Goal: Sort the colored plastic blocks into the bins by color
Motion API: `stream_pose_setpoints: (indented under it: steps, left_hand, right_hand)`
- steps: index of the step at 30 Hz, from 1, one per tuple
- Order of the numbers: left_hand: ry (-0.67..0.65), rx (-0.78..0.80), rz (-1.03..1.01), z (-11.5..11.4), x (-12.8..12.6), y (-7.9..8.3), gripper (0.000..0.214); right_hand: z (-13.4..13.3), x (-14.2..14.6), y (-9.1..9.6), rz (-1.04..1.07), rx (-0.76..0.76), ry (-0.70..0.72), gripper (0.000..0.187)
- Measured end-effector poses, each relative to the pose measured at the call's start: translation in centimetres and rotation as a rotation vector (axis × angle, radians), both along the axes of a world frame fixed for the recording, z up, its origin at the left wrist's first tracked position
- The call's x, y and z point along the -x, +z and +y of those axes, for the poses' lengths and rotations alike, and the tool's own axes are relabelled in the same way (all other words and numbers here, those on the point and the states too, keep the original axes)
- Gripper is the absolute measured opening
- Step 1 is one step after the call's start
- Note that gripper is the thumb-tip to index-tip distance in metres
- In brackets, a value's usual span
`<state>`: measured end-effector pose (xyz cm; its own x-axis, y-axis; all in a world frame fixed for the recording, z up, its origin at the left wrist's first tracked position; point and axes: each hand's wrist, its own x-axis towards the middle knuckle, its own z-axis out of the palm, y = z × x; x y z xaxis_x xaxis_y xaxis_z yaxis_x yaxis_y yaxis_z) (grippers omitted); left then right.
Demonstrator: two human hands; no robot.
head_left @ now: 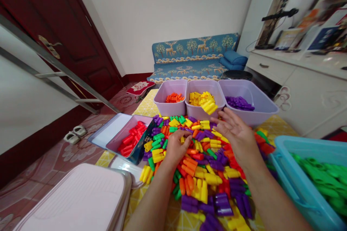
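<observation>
right hand [235, 135]: splayed near lilac bin [194, 111], yellow pieces [199, 98] apparently colour-grouped; left hand [176, 147]: curled over mixed pile [191, 164], hold unclear.

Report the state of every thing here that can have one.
Loose pile, spread out, colours mixed
Left hand, curled at the pile; grip unclear
Right hand, open
Single yellow piece, tilted, beside the right hand
Left lilac bin, open, orange inside
Middle lilac bin, open, yellow inside
Right lilac bin, open, purple inside
Teal bin, open, green inside
Blue-edged box, open, red inside
Drawer, shut
</observation>
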<state>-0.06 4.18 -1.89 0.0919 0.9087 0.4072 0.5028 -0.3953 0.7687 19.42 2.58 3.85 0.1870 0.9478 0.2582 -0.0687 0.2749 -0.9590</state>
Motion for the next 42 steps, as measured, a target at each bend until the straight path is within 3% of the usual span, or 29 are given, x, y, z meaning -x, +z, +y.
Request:
stream_pose_setpoints:
  steps: [2,5,9,12,15,21,24,29,37,42]
  left_hand:
    - [-0.002,-0.027,-0.024,-0.2,0.0,0.4,0.015]
    - [0.019,-0.084,-0.004,-0.4,0.1,0.9,0.023]
    - [0.249,-0.127,0.203,-0.7,0.4,1.1,0.03]
    - [0.408,-0.1,0.373,-0.8,0.5,0.8,0.035]
    - [0.397,-0.048,0.441,-0.9,0.2,0.5,0.037]
    - [-0.013,-0.021,0.307,-0.9,0.0,0.8,0.037]
    - [-0.149,0.007,0.148,-0.9,0.1,0.7,0.051]
    - [-0.218,0.075,-0.095,-0.7,0.0,0.3,0.047]
    - [-0.173,0.045,-0.149,-0.5,0.0,0.0,0.044]
    - [-0.208,0.061,-0.144,-0.7,0.2,0.2,0.048]
  right_hand:
    - [0.0,0.1,0.2,-0.012,-0.025,-0.033,0.055]
    - [0.5,-0.2,-0.8,-0.219,0.064,-0.036,0.038]
    - [1.1,-0.1,-3.1,-0.582,0.101,0.055,0.028]
    - [0.9,0.7,-4.1,-0.907,0.061,0.042,0.032]
    - [0.4,1.9,-4.7,-1.072,0.058,0.019,0.043]
    - [0.2,3.3,-6.0,-0.943,0.01,0.13,0.064]
    - [0.6,3.3,-6.4,-0.801,0.049,0.169,0.067]
    - [0.8,3.0,-5.8,-0.661,0.026,0.154,0.044]
    - [0.7,1.5,-3.4,-0.696,0.034,0.039,0.018]
    - [0.4,0.5,-2.6,-0.619,0.166,0.208,0.018]
